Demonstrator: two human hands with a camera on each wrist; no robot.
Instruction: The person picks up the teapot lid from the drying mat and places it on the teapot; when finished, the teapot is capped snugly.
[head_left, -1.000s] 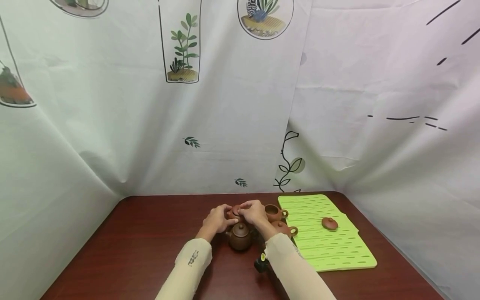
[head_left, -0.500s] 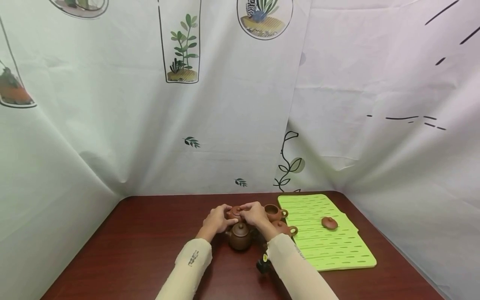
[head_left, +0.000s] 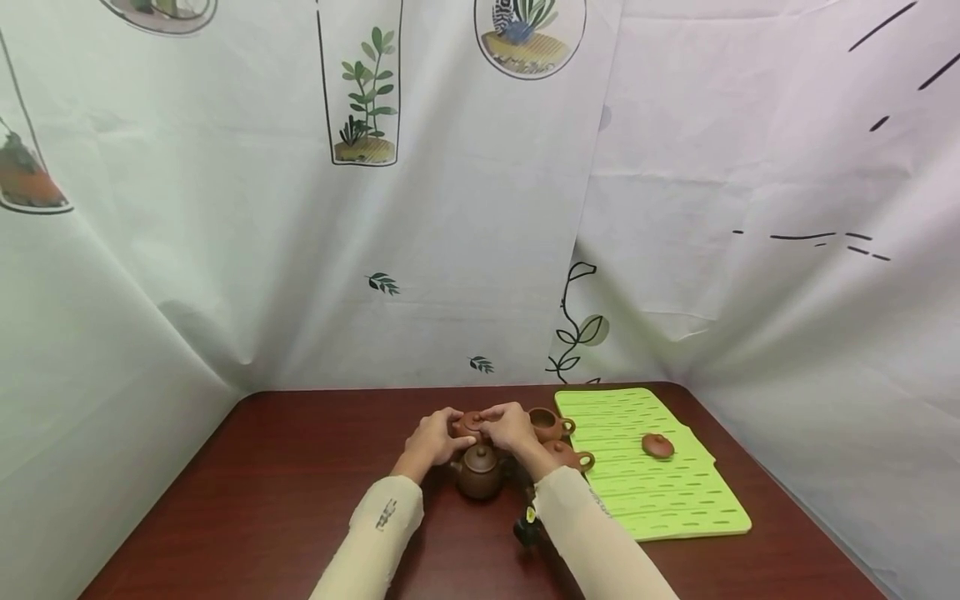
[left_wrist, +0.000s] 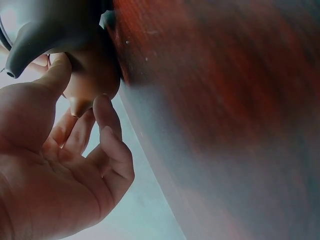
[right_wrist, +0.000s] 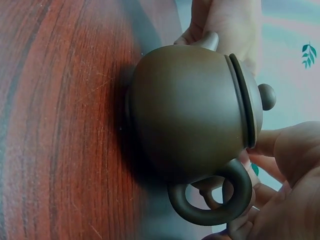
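Note:
A small reddish-brown clay teapot stands at the table's middle, between both hands. My left hand grips it from the left; in the left wrist view the thumb presses its body and the fingers curl about its spout. Over the top, my right hand reaches to the knobbed lid with its fingertips, which are partly hidden. In front stands a darker brown teapot, its own lid on. This one blocks the right fingertips in the right wrist view, where its loop handle shows.
To the right are a lidless teapot and another lidded teapot, partly behind the right wrist. One loose lid lies on a lime-green mat. A small black object sits beside the right sleeve. Printed fabric hangs behind.
The reddish teapot's lid, tilted under the right fingers a second ago, now sits flatter on the pot. The right hand has dipped slightly; the left hand has hardly moved.

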